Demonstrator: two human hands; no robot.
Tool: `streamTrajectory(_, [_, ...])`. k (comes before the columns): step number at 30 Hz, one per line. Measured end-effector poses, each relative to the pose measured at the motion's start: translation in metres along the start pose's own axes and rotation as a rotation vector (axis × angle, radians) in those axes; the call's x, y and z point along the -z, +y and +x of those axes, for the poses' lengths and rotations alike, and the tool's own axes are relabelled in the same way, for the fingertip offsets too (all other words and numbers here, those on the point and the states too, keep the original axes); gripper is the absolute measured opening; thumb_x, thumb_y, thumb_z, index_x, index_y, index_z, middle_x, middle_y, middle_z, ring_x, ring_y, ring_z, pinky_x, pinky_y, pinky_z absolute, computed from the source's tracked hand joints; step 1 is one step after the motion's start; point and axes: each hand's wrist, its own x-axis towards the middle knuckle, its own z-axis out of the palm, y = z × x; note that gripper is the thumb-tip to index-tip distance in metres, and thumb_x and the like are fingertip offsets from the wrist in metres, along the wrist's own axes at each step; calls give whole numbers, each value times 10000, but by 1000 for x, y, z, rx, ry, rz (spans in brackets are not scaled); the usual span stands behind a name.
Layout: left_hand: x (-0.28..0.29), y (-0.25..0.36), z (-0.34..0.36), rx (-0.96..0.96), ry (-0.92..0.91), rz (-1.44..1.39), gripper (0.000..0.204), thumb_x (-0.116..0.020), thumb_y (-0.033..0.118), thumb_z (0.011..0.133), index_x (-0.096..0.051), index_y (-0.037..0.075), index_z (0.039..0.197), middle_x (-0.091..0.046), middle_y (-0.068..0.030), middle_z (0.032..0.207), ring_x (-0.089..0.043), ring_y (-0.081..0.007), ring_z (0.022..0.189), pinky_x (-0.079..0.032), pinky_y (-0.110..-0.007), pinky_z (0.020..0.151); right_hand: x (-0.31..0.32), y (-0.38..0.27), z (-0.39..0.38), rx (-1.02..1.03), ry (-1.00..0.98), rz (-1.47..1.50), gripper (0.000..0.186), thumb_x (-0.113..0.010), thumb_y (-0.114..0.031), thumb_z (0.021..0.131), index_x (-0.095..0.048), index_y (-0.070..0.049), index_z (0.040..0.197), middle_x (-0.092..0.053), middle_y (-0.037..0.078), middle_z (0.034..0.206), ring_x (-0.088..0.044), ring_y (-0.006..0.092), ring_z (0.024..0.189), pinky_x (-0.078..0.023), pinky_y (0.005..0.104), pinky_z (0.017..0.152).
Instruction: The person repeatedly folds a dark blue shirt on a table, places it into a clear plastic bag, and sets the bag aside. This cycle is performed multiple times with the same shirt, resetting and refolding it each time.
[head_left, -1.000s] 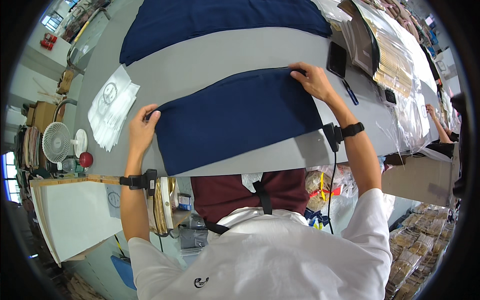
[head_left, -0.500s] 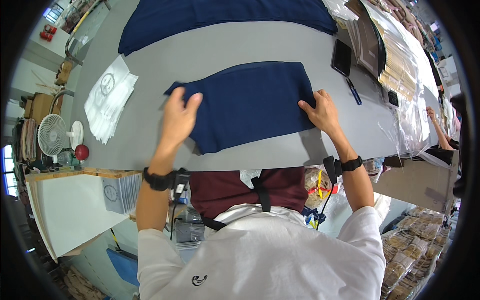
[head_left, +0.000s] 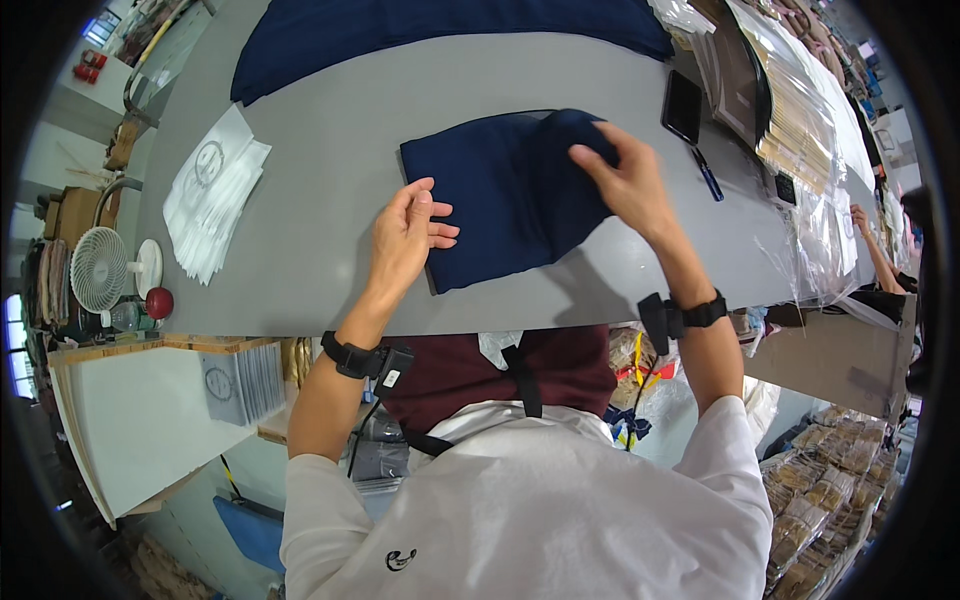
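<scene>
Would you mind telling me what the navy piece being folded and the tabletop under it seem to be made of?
The navy piece looks like soft matte woven or knit fabric: it drapes and bulges where the right hand lifts it. The tabletop seems a smooth grey laminate or painted board, with faint sheen.

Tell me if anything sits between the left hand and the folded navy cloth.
Nothing visible does. The left hand rests at the near left edge of the navy cloth, fingertips on it, while the right hand grips its folded-over right side.
</scene>
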Motion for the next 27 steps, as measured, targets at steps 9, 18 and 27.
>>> streamTrajectory(9, [12, -24, 11, -143, 118, 136, 716, -640, 409, 1037, -413, -29, 1556, -711, -231, 1202, -738, -275, 998, -595, -359, 866, -91, -62, -29, 138, -578, -154, 298, -750, -227, 952, -747, -50, 1192, -762, 162, 1002, -731, 313, 782, -574, 430, 727])
streamTrajectory(18, [9, -28, 1, -247, 201, 380, 765, -767, 179, 912, -409, 106, 1584, -697, -250, 1245, -725, -286, 1012, -572, -365, 889, -145, -12, -25, 387, -162, -443, 408, -658, -183, 995, -624, -21, 1368, -617, 180, 1428, -573, 372, 1323, -443, 484, 1130])
streamTrajectory(27, [221, -27, 14, -323, 757, 1071, 256, -645, 115, 964, -736, 61, 1198, -716, -164, 1122, -677, -367, 1020, -540, -440, 889, -86, 18, -56, 388, -247, -683, 509, -597, -289, 1043, -553, -55, 1492, -483, 170, 1594, -406, 324, 1513, -261, 488, 1266])
